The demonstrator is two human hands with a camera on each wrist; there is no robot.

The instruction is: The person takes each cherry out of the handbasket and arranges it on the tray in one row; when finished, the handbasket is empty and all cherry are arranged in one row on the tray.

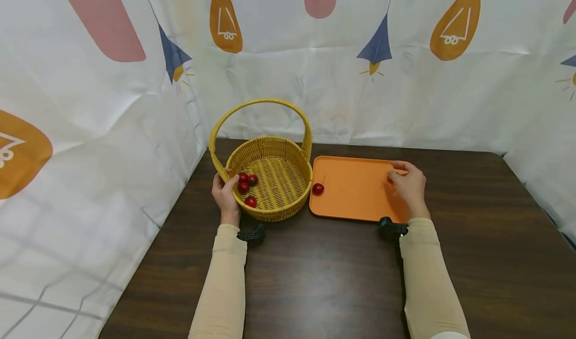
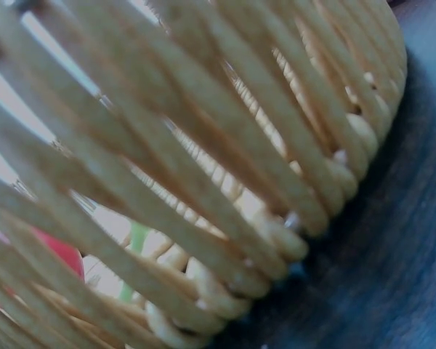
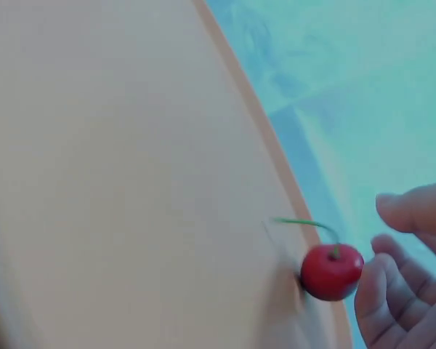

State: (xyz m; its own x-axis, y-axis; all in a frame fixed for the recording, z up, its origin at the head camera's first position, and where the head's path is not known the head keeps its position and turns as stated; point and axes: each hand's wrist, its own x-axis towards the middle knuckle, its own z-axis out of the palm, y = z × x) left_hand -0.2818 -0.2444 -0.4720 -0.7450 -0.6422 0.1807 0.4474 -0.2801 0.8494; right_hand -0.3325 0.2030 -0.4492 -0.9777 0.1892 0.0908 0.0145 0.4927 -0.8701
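My left hand (image 1: 226,197) grips the left rim of a yellow woven basket (image 1: 281,210), its thumb over the edge beside the tall handle. Several red cherries (image 1: 243,186) lie inside, on the left part of the basket floor. Over the right end of an orange tray (image 1: 351,191), my right hand (image 1: 410,186) has its fingers loosely bent. In the right wrist view, a red cherry (image 3: 332,272) with a green stem is right at those fingertips, while the thumb stands apart from it. Another cherry (image 1: 318,189) rests near the tray's left edge, stem upward.
The basket and tray stand side by side on a dark wooden table (image 1: 315,274). White patterned cloth (image 1: 288,79) hangs behind the table and on its left. Through the basket's slats (image 2: 203,160), the left wrist view shows a bit of red cherry (image 2: 62,254).
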